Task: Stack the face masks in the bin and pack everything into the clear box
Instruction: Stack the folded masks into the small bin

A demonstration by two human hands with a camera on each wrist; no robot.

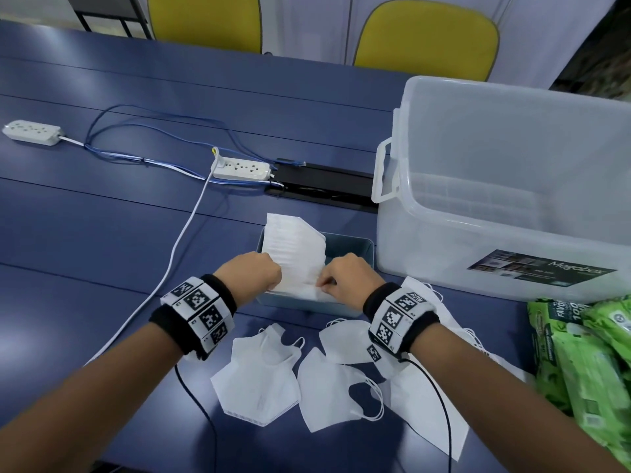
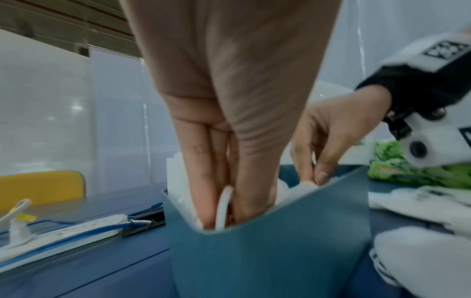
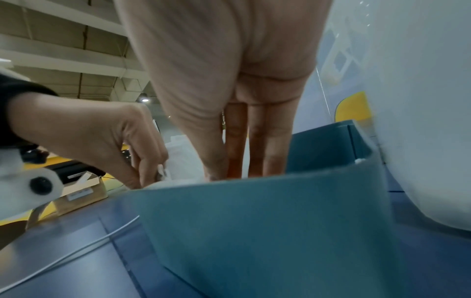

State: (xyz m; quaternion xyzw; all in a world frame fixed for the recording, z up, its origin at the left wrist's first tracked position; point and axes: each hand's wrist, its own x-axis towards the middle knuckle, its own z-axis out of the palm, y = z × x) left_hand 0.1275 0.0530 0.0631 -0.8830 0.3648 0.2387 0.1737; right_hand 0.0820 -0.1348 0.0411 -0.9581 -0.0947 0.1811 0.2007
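A teal bin [image 1: 355, 245] stands at the table's middle with a stack of white face masks [image 1: 295, 245] leaning upright in its left half. My left hand [image 1: 276, 281] and right hand [image 1: 324, 285] both reach into the bin's near side and pinch a folded mask at the front of the stack. In the left wrist view, my left hand's fingers [image 2: 203, 201] go down inside the bin [image 2: 280, 252] with a white ear loop between them. Several loose masks [image 1: 259, 370] lie on the table in front of the bin. The clear box [image 1: 512, 199] stands open to the right.
Green wipe packs [image 1: 587, 370] lie at the right edge, near the clear box. Two power strips [image 1: 244, 169] with white and blue cables run across the table's left and back. A black cable hatch [image 1: 324, 186] sits behind the bin. Yellow chairs stand beyond the table.
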